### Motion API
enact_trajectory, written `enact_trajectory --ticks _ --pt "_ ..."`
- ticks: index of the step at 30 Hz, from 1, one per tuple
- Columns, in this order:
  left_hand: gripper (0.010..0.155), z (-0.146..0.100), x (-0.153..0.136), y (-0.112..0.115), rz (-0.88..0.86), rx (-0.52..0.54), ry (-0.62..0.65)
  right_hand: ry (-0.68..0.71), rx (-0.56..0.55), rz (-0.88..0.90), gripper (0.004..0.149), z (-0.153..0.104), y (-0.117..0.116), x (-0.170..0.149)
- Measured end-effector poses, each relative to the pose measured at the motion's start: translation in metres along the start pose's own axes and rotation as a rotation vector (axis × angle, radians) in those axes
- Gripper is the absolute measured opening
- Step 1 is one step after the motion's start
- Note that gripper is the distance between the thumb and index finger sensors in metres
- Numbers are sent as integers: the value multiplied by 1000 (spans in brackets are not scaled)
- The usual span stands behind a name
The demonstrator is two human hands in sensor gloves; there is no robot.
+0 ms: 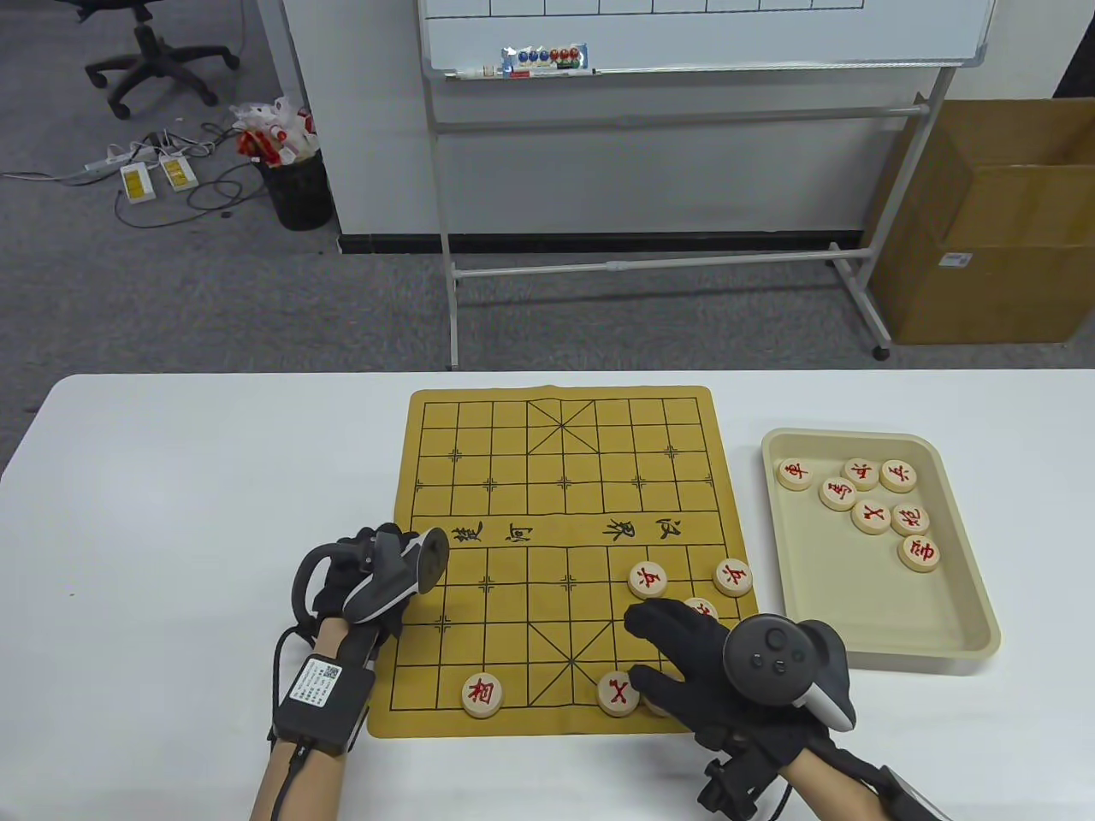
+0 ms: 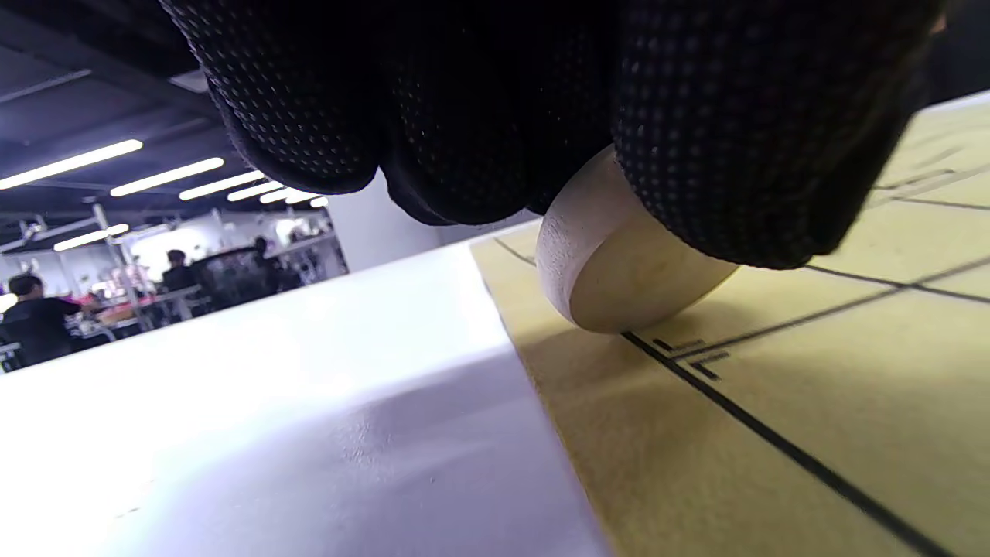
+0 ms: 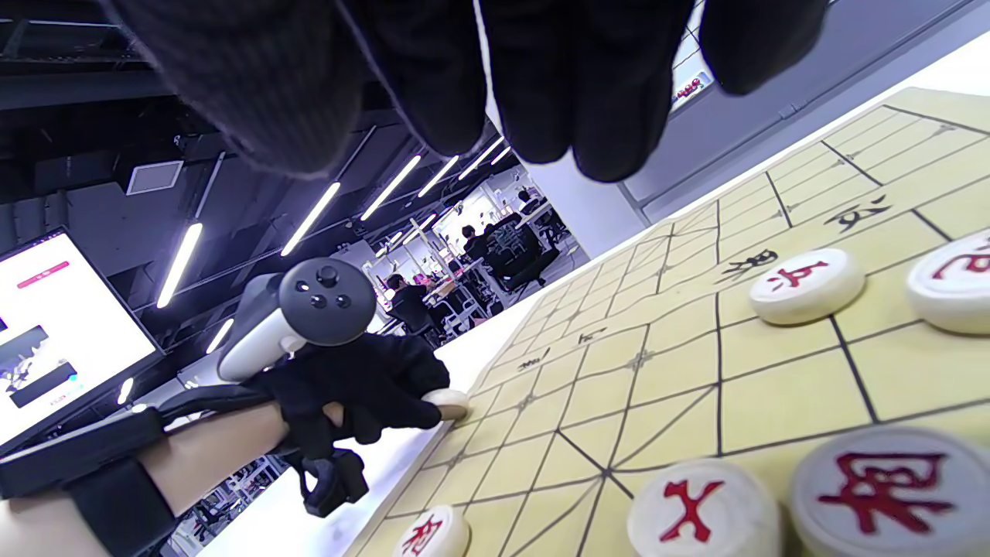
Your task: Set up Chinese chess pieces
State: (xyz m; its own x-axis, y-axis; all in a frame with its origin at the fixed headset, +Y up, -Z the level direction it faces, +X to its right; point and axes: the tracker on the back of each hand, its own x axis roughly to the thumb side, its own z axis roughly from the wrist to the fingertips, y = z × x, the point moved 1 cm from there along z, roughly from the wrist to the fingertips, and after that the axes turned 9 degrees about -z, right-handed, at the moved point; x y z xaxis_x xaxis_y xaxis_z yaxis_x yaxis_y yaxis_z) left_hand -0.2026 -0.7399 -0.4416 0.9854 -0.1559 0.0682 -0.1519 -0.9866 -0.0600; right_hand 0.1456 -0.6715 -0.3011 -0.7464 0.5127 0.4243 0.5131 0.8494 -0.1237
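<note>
Left hand (image 2: 541,116) pinches a tilted piece (image 2: 619,263) at the board's (image 1: 565,513) near-left edge, right hand (image 1: 701,658) hovers relaxed and empty over near-right pieces; next: seat it on its intersection.

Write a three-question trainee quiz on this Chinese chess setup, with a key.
1. True or false: the left hand pinches a chess piece at the left edge of the board.
2. How many pieces lie in the beige tray? A) five B) seven C) nine
3. Fill in: the right hand hovers over the board's ____ right corner, fingers spread.

Key:
1. True. The left wrist view shows the fingertips gripping the disc, tilted, with its lower edge at the board.
2. B, seven, all with red characters.
3. Near: it partly covers pieces there, holding none that the views show.
</note>
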Motion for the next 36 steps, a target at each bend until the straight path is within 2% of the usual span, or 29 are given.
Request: enact_trajectory --ticks 5,8,11,15,18,19,22,25,28,32,36 --pt "55 -5 7 13 88 -108 19 0 -17 6 71 -1 5 0" --pt "57 -8 8 5 50 -116 26 -2 -21 7 71 -1 5 -1" --pt "63 -12 14 -21 -3 -46 35 -8 -21 4 72 0 4 -2" --pt "70 -27 32 -66 -200 41 90 -12 -27 -2 72 0 5 -2" --pt "79 -48 57 -93 -292 53 190 -14 -43 -12 74 -1 5 -2" --pt "80 -59 67 -102 -302 89 231 -12 -45 -22 76 -1 4 -2" --pt "80 -83 90 -113 -303 146 318 -11 -45 -49 80 -2 2 -1" --pt "79 -104 106 -114 -364 163 372 1 -37 -92 86 -4 -1 3" --pt "79 -118 110 -106 -458 158 382 14 -50 -135 86 -6 -5 7" --pt "80 -128 110 -87 -547 147 379 21 -35 -167 86 -7 -14 9" --pt "80 -128 107 -76 -531 123 382 26 -42 -215 85 -6 -21 9"
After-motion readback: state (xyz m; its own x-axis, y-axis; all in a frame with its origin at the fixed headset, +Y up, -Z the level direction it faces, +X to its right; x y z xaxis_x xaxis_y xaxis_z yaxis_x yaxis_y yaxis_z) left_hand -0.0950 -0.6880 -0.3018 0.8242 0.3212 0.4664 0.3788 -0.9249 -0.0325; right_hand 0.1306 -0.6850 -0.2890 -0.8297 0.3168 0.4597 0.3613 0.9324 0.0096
